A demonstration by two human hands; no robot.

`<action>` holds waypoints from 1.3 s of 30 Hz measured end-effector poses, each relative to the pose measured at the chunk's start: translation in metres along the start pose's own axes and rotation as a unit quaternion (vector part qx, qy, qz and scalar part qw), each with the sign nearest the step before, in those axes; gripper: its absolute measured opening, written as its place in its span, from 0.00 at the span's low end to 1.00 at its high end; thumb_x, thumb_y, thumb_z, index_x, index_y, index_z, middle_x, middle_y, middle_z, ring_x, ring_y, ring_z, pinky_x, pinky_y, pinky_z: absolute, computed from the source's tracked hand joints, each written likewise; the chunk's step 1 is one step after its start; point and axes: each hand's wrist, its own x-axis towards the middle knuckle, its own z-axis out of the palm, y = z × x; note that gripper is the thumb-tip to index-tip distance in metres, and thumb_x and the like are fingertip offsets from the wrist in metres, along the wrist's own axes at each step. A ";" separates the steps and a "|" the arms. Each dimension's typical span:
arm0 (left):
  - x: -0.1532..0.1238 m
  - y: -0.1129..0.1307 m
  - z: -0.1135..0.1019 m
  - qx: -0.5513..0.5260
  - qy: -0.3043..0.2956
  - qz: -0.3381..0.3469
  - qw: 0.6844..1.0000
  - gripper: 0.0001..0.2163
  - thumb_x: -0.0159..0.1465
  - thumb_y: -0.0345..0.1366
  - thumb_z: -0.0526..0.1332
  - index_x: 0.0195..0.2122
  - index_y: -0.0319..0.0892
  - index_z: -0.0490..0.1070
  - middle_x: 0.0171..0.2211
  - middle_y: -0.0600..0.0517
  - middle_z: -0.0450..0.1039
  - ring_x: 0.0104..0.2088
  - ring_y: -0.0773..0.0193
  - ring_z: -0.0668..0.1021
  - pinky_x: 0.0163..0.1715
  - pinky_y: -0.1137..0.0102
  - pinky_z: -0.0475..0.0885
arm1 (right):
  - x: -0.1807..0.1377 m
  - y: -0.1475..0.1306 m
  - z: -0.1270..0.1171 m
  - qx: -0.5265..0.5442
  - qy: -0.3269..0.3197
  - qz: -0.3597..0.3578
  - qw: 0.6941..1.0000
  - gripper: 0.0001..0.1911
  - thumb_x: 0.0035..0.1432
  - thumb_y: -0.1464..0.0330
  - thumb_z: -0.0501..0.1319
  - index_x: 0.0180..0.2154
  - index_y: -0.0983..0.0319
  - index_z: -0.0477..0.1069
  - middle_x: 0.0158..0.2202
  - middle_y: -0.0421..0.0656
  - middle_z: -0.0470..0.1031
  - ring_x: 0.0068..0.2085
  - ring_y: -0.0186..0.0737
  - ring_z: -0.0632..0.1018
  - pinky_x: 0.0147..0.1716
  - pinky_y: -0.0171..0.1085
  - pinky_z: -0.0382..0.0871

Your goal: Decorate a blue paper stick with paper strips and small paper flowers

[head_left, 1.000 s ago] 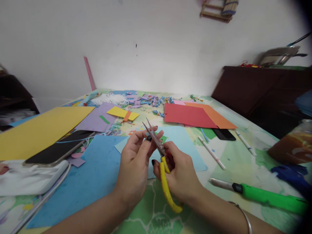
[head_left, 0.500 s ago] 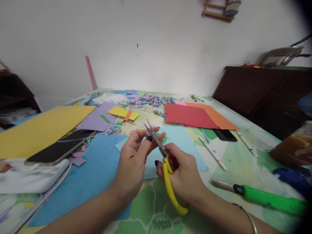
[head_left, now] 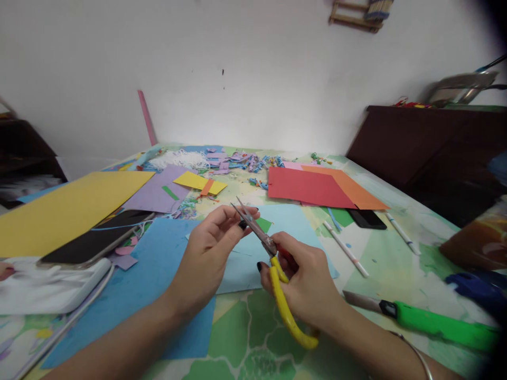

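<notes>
Yellow-handled scissors (head_left: 283, 295) are in my right hand (head_left: 304, 279), with fingers through the loops and the slim blades a little apart, pointing up and left. My left hand (head_left: 209, 248) pinches at the blades near their tips; a small bluish bit shows there, too small to name. Below both hands lies a light blue sheet (head_left: 293, 237), with a small green paper piece (head_left: 263, 225) on it behind the blades. A darker blue sheet (head_left: 158, 258) reaches under my left forearm.
On the left are a yellow sheet (head_left: 75, 206), a phone (head_left: 99, 240) and a white tray (head_left: 51, 290). Red sheet (head_left: 304, 186), white pens (head_left: 344, 248) and a green box cutter (head_left: 435, 322) lie right. Paper scraps (head_left: 237, 161) and white string (head_left: 178, 161) sit at the back.
My left hand has shifted slightly left and its fingers have drawn closer together at the blades. My right hand and the scissors have moved a little right and down.
</notes>
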 end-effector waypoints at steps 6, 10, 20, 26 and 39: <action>0.005 0.009 -0.007 0.093 -0.001 0.028 0.995 0.05 0.61 0.34 0.61 0.36 0.43 0.77 0.46 0.47 0.75 0.52 0.54 0.73 0.55 0.62 0.65 | 0.001 0.004 -0.005 -0.017 -0.001 -0.014 1.000 0.08 0.45 0.70 0.62 0.29 0.59 0.63 0.20 0.32 0.56 0.22 0.29 0.58 0.21 0.30 0.51; 0.009 0.014 -0.008 0.151 -0.001 0.055 0.987 0.06 0.60 0.31 0.61 0.34 0.44 0.78 0.44 0.47 0.74 0.51 0.54 0.73 0.54 0.62 0.67 | 0.001 0.005 -0.008 -0.027 -0.006 -0.018 0.999 0.09 0.45 0.70 0.63 0.29 0.59 0.64 0.20 0.31 0.55 0.21 0.29 0.57 0.21 0.29 0.51; 0.016 0.014 -0.021 0.209 -0.019 0.103 0.972 0.06 0.58 0.31 0.62 0.28 0.45 0.79 0.46 0.46 0.72 0.52 0.54 0.72 0.49 0.63 0.70 | 0.002 0.006 -0.012 -0.056 -0.009 -0.028 0.998 0.07 0.46 0.69 0.62 0.28 0.60 0.64 0.19 0.32 0.56 0.21 0.29 0.57 0.21 0.30 0.50; 0.018 0.013 -0.025 0.235 -0.010 0.109 0.966 0.06 0.56 0.30 0.64 0.27 0.46 0.80 0.45 0.47 0.73 0.51 0.54 0.72 0.53 0.61 0.66 | 0.002 0.006 -0.013 -0.078 -0.014 -0.038 0.996 0.06 0.48 0.68 0.62 0.29 0.60 0.65 0.19 0.33 0.58 0.21 0.29 0.58 0.21 0.30 0.50; 0.022 0.012 -0.027 0.205 -0.004 0.090 0.975 0.03 0.53 0.31 0.66 0.26 0.45 0.80 0.43 0.46 0.74 0.50 0.53 0.73 0.48 0.61 0.70 | 0.004 0.006 -0.017 -0.107 -0.032 -0.039 0.993 0.07 0.46 0.68 0.62 0.30 0.59 0.68 0.19 0.33 0.60 0.20 0.29 0.59 0.20 0.30 0.51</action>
